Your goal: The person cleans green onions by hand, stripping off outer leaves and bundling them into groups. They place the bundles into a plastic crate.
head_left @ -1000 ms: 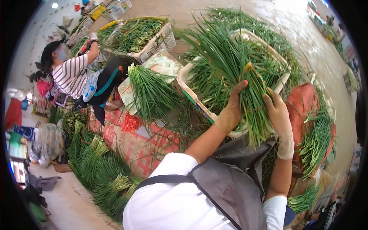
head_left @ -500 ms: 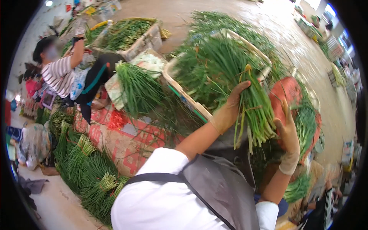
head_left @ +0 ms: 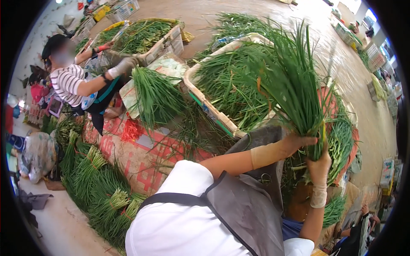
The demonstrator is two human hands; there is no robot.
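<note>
A bunch of green garlic chives (head_left: 304, 100) stands nearly upright in front of me, its leaf tips fanned out at the top. My left hand (head_left: 298, 144), in a thin pale glove, is closed around it from the left. Just below, my right hand (head_left: 319, 167), gloved too, grips its lower part. The stem ends are mostly hidden by my hands. Beyond and to the left of the bunch is a white plastic crate (head_left: 208, 106) heaped with loose chives (head_left: 232, 83).
At the left lie several tied chive bunches (head_left: 102, 187) beside a red-printed sack sheet (head_left: 141, 164). Another bunch (head_left: 156, 96) rests near red ties (head_left: 131, 130). A co-worker (head_left: 70, 81) sits by a filled crate (head_left: 168, 45). An orange-red sack (head_left: 353, 147) with chives is at right.
The bunch has swung from stems hanging down to leaves pointing up. My right hand, open before, has closed on it, and my left has moved right and down. The co-worker's hands have lowered.
</note>
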